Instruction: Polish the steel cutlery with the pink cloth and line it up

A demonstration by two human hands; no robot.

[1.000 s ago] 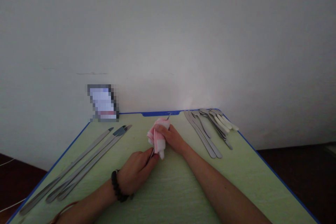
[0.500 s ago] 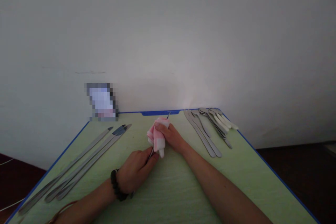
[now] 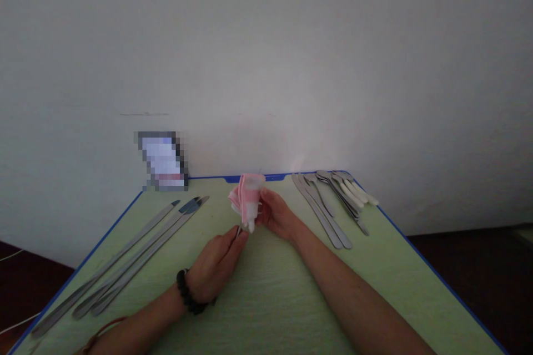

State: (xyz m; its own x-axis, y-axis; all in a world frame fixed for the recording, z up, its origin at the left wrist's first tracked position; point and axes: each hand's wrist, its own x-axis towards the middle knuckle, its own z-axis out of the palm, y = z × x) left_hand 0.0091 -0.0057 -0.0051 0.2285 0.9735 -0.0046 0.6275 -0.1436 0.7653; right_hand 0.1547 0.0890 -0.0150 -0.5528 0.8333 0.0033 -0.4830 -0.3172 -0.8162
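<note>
My left hand [image 3: 216, 266], with a dark bead bracelet on the wrist, pinches the near end of a thin metal utensil [image 3: 239, 231] above the green table [image 3: 275, 299]. My right hand [image 3: 275, 213] is closed around a pink and white cloth [image 3: 246, 199] that wraps the rest of the utensil. The cloth is lifted and stands nearly upright near the table's far edge. The utensil's far end is hidden inside the cloth.
Several long metal knives [image 3: 137, 255] lie in a row on the left of the table. A pile of spoons and knives [image 3: 333, 199] lies at the far right, some with white handles. A blurred-out object [image 3: 162, 161] stands at the far left corner against the wall.
My right hand has lifted the cloth up and toward the far edge, so it covers the utensil's tip that showed before. My left hand has moved slightly up with the utensil's end.
</note>
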